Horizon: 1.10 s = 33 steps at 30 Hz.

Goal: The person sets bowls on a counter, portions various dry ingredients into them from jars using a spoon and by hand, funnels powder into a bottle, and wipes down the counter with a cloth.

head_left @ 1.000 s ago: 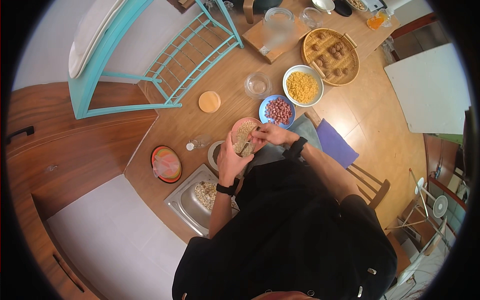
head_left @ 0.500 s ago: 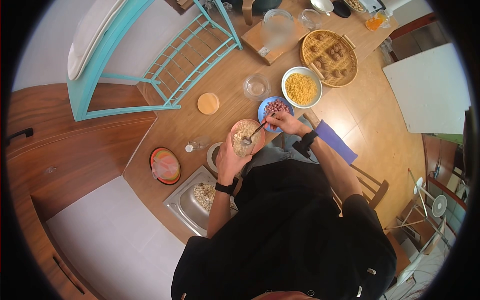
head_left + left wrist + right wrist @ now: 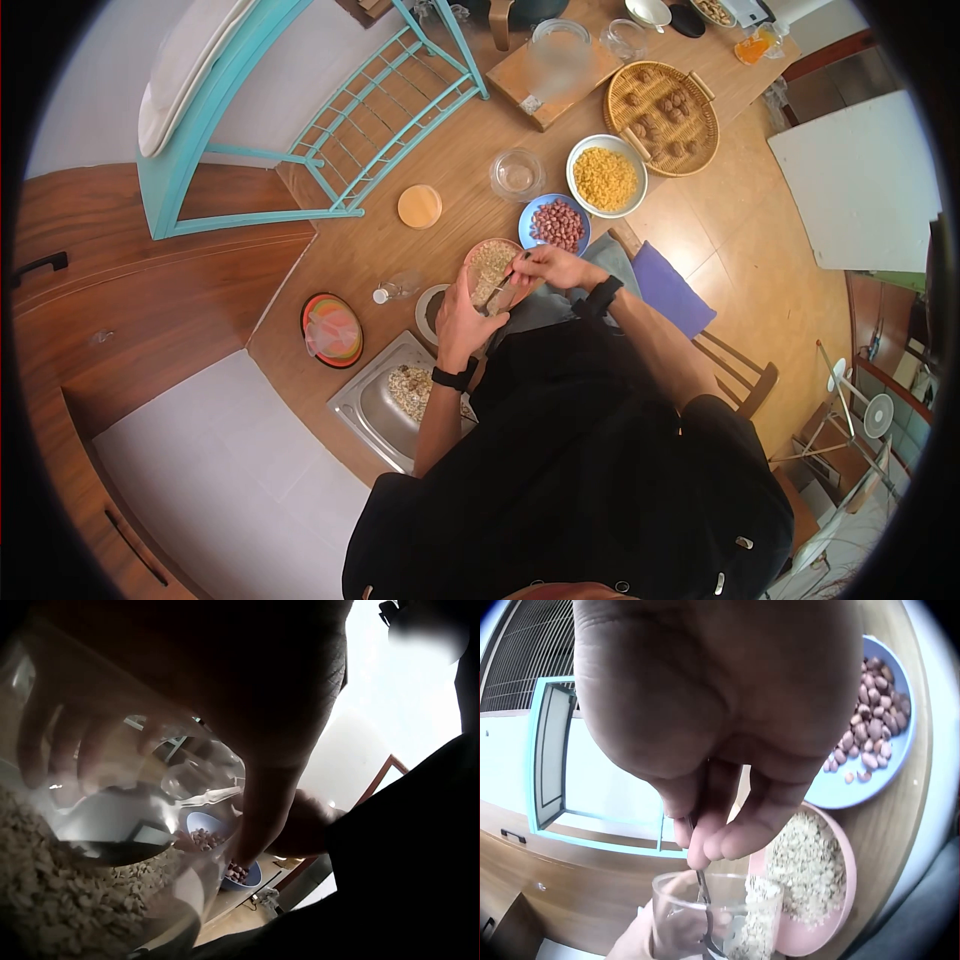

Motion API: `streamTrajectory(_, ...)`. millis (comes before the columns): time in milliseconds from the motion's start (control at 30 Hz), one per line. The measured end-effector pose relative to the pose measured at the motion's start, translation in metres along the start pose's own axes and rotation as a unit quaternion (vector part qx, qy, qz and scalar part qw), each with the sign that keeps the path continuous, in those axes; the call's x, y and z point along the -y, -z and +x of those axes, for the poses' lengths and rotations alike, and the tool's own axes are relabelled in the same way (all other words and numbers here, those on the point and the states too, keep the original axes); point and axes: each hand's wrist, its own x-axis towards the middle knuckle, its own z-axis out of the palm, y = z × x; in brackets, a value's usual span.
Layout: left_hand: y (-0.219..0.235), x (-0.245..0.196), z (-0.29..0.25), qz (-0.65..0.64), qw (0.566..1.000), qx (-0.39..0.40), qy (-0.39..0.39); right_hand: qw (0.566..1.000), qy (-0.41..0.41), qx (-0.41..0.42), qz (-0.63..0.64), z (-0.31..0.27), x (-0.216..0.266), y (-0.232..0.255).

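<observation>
My left hand [image 3: 462,322] grips a clear glass jar [image 3: 676,919] with oat flakes [image 3: 67,900] in it. My right hand [image 3: 552,268] pinches a metal spoon [image 3: 702,886] by its handle, and the spoon's bowl is down inside the jar, close over the flakes in the left wrist view. Beside the jar lies a pink plate [image 3: 846,862] with more oat flakes [image 3: 810,870] on it. A blue plate [image 3: 526,220] of reddish-skinned peanuts [image 3: 558,224] stands just beyond the pink one.
A bowl [image 3: 573,185] of yellow pasta and a wicker basket [image 3: 700,130] with walnuts stand farther right. A round wooden lid [image 3: 419,206], a glass bowl [image 3: 516,175] and a small bottle [image 3: 396,287] stand left of the plates. The sink [image 3: 372,410] and turquoise rack [image 3: 345,160] flank the counter.
Half a second ago my right hand was farther out by the peanuts, with the spoon tilted over the oats. It has moved back toward my left hand, spoon in the jar.
</observation>
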Motion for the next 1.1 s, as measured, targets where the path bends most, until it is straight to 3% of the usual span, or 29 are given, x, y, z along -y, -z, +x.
streamTrajectory(200,0.010,-0.009,0.001,-0.016,1.000,-0.010,-0.001,1.000,-0.025,0.001,-0.013,0.002,-0.005,-0.011)
streamTrajectory(267,0.009,-0.009,0.001,-0.009,1.000,-0.011,-0.005,0.999,0.002,-0.050,-0.013,-0.002,-0.013,-0.002)
streamTrajectory(733,0.003,0.001,-0.010,0.007,1.000,0.005,0.022,0.988,0.020,-0.155,0.010,-0.034,-0.003,0.056)
streamTrajectory(1033,0.014,0.000,-0.026,-0.015,0.998,-0.034,-0.047,0.982,0.044,-0.181,0.020,-0.041,-0.005,0.043)
streamTrajectory(1100,0.016,0.006,-0.036,-0.056,0.992,-0.086,-0.070,0.981,0.042,-0.189,0.016,-0.048,-0.001,0.039)
